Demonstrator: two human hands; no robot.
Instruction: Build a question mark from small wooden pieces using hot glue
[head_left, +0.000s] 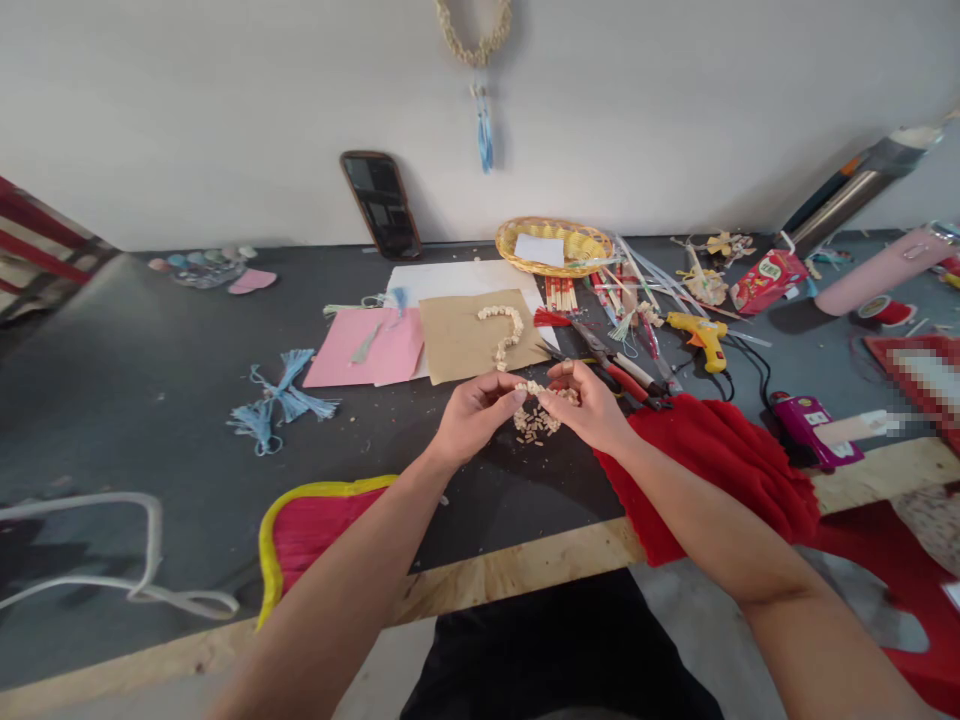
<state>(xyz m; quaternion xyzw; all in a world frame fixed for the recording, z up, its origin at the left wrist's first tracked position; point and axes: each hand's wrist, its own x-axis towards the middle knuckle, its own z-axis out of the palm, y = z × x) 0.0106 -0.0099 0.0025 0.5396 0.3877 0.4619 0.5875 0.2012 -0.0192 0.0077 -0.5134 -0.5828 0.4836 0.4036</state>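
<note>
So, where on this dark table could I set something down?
Nearly bare: the patch of dark table left of the blue tassels and above the white cord. Crowded: right of the brown paper, among pliers and a yellow glue gun, and just below the fingers, with loose beads.

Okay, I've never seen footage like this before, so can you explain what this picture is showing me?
No machine here: a person works with bare hands, seen from a camera worn on the head, facing forward and down. The left hand and right hand hold small pale pieces between them, above a loose pile on the dark table. Beyond, a curved strand lies on brown paper. Around are blue tassels, a glue gun, red cloth and a basket. A phone leans on the wall.
</note>
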